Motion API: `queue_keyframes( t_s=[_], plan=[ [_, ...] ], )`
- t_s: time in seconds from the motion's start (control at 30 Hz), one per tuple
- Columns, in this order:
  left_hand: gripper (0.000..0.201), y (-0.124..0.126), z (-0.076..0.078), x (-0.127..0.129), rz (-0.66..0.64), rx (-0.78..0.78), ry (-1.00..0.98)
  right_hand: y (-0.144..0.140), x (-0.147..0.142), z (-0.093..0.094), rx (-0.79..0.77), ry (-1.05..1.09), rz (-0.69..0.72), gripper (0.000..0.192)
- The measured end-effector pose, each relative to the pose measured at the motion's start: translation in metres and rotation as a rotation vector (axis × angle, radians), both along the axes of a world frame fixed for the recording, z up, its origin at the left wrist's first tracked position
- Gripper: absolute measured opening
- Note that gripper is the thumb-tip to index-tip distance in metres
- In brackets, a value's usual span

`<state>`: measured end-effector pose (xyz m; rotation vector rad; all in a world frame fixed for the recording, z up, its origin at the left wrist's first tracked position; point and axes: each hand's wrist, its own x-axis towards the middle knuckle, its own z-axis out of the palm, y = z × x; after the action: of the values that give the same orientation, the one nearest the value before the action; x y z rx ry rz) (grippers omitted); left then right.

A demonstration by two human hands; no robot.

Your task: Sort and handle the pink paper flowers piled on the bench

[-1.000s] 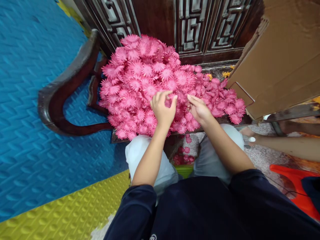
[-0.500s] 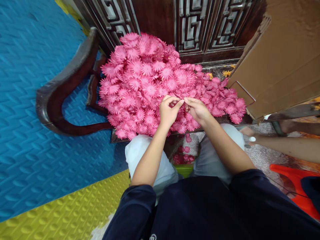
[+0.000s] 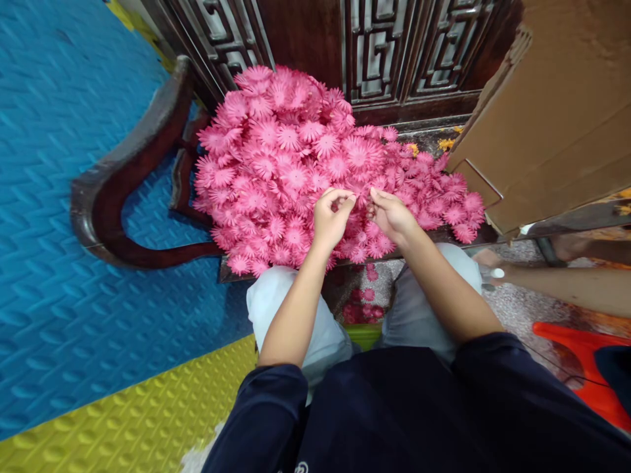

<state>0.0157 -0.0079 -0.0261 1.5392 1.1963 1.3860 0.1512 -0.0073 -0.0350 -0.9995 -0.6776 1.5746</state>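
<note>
1. Two hands sit near the middle of the frame, apart from each other, above one heap of pink flowers [image 3: 296, 176] (far too many to count).
2. The left hand [image 3: 329, 220] bends its thumb and forefinger into a ring; I cannot tell whether the tips pinch anything.
3. The right hand [image 3: 394, 218] has curled fingers, thumb near forefinger; whether it grips something is too small to tell.
4. The heap fills the centre, thinning toward the right, on one wooden bench [image 3: 236, 270].
5. One curved armrest [image 3: 103, 203] stands at centre left.
6. One cardboard box [image 3: 557, 118] fills the upper right, with two orange clumps [image 3: 446, 144] beside it.
</note>
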Motion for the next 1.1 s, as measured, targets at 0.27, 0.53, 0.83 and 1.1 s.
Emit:
queue_keyframes(
  t_s=[0.27, 0.53, 0.83, 1.1],
  plan=[
    [0.012, 0.013, -0.002, -0.008, 0.344, 0.105, -0.073, 0.005, 0.005, -0.001, 0.012, 0.001, -0.238, 0.033],
    [0.031, 0.026, -0.002, -0.032, 0.704, 0.177, 0.137, 0.007, 0.013, -0.001, 0.038, -0.003, -0.205, 0.028],
    [0.013, -0.001, -0.002, 0.004, 0.121, 0.176, 0.322, -0.002, -0.002, 0.003, 0.010, 0.030, -0.032, 0.036],
    [0.008, 0.003, -0.004, 0.004, 0.066, 0.016, 0.074, -0.002, -0.001, 0.003, 0.000, -0.038, 0.057, 0.032]
  ],
)
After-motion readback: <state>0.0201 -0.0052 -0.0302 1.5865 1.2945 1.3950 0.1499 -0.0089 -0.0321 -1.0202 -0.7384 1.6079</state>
